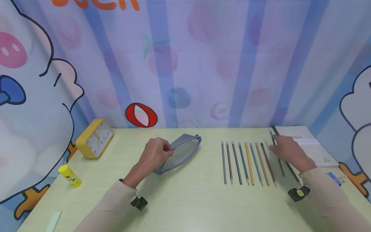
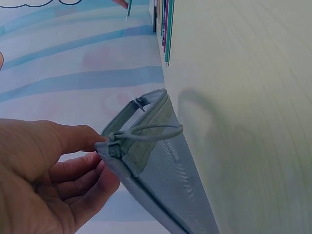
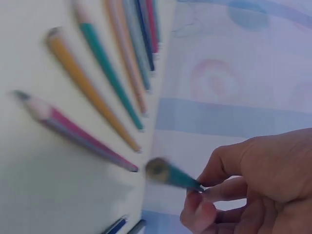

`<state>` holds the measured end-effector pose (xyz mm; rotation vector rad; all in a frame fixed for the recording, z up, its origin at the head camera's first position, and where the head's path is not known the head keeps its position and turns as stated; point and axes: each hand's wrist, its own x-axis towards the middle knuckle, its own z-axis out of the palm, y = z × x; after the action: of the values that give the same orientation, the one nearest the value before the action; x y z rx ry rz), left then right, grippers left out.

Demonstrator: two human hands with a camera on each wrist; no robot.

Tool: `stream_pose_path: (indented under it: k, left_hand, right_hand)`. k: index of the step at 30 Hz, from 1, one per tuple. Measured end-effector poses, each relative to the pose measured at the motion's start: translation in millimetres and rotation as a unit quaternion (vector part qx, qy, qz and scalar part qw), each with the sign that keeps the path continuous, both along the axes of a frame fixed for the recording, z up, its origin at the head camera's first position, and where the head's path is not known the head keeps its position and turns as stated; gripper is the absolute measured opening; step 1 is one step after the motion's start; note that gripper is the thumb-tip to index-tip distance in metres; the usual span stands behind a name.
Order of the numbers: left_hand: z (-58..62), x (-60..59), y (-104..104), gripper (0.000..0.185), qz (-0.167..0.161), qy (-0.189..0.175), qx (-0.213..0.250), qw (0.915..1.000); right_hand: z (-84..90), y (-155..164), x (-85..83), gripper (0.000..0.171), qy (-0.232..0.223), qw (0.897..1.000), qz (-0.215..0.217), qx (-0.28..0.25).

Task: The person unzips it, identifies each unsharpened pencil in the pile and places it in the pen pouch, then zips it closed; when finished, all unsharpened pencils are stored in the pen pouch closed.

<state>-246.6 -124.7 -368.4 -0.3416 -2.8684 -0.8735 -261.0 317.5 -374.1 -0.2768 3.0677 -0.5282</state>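
Observation:
My left hand [image 1: 155,151] pinches the rim of a grey mesh pouch [image 1: 185,164] with thumb and fingers. The pouch is tilted with its mouth gaping, and a cord loop [image 2: 156,131] shows at the held corner. Over at the right, my right hand [image 3: 253,180] pinches a teal pencil [image 3: 178,176] by one end, its sharpened tip toward the wrist camera. To its left lies a row of several pencils [image 1: 248,164] in different colours, side by side with their points toward me. A dark pencil [image 1: 294,174] lies partly under the right hand.
A white notebook [image 1: 313,151] lies beyond the right hand, with a small blue item [image 1: 334,178] in front of it. On the left stand a yellow clock [image 1: 95,138] and a yellow glue stick [image 1: 70,176]. A pale green strip [image 1: 54,221] lies near the front left edge.

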Motion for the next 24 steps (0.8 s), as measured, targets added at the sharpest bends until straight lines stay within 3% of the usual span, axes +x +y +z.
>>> stream_pose_path:
  k: [5,10,17,24]
  left_hand:
    - [0.3,-0.6,-1.2,0.009,-0.001,0.001,0.005,1.0]
    - [0.9,-1.3,-2.6,0.008,-0.004,0.004,0.012,0.9999]
    - [1.0,-1.5,-3.0,0.008,-0.004,0.004,0.014,0.9999]
    - [1.5,-2.6,-2.5,0.007,-0.003,-0.001,0.025,0.9997]
  right_hand:
    - [18.0,-0.4,-1.8,0.063,-0.058,0.997,0.004,-0.056]
    - [26.5,-13.9,-2.0,0.063,-0.098,0.982,0.018,-0.158]
    - [27.2,-47.3,3.2,0.067,-0.139,0.935,0.073,-0.319]
    - [27.8,-89.6,10.3,0.065,-0.212,0.892,0.109,-0.385]
